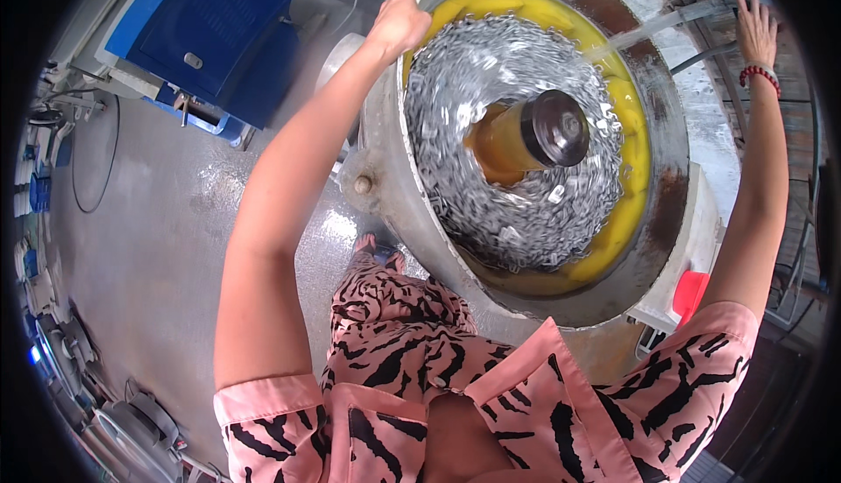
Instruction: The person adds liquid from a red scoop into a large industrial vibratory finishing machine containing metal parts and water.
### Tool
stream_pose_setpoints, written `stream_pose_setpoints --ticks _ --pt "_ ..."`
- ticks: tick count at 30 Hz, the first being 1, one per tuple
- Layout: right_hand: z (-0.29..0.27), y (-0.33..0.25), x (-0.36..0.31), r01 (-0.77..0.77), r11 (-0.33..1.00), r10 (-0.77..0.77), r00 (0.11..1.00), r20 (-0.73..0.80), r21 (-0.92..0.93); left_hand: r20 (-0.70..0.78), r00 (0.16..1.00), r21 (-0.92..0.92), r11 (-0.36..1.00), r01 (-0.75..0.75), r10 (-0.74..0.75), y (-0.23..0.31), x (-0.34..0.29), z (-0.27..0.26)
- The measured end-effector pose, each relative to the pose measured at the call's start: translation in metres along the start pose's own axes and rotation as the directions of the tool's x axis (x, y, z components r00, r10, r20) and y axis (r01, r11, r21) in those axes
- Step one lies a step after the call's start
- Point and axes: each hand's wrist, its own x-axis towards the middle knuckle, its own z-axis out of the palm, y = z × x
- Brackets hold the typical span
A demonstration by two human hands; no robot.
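Observation:
In front of me stands a large round metal tub with a yellow lining. It is filled with a ring of small shiny metal pieces, blurred as if moving. A post with a dark round cap rises from the middle. My left hand grips the tub's far left rim, its fingers partly hidden. At the far right, my right hand has its fingers stretched and spread, beside the outer end of a clear hose or water stream that reaches into the tub. Whether it touches that is unclear.
A blue machine cabinet stands at the far left on a wet grey floor. Various equipment lines the left edge, including a round fan-like thing. A red object sits beside the tub, near my right arm. Pipes run along the right side.

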Motion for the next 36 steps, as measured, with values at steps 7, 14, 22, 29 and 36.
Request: stream_pose_setpoints --ticks 7,14,22,29,36 --pt "-0.083 -0.017 -0.051 0.004 0.619 0.101 0.991 -0.085 0.786 0.033 0.999 -0.012 1.000 0.002 -0.002 -0.001 0.008 0.007" --pt "-0.217 -0.029 -0.166 -0.294 0.050 -0.792 0.570 0.217 0.954 -0.043 0.998 0.034 0.998 0.045 -0.044 -0.029 0.021 -0.009" --pt "-0.255 -0.077 -0.374 -0.719 -0.477 -0.437 0.692 0.574 0.505 0.095 0.995 -0.012 1.000 -0.011 0.012 -0.051 0.045 0.008" --pt "-0.294 -0.117 -0.391 -0.551 -0.718 0.227 0.394 0.891 0.426 0.208 0.968 -0.352 0.912 0.210 -0.143 -0.061 0.046 -0.003" --pt "-0.293 -0.123 -0.396 -0.655 -0.615 0.289 0.331 0.899 0.439 0.230 0.954 -0.388 0.881 0.271 -0.192 -0.059 0.044 0.001"
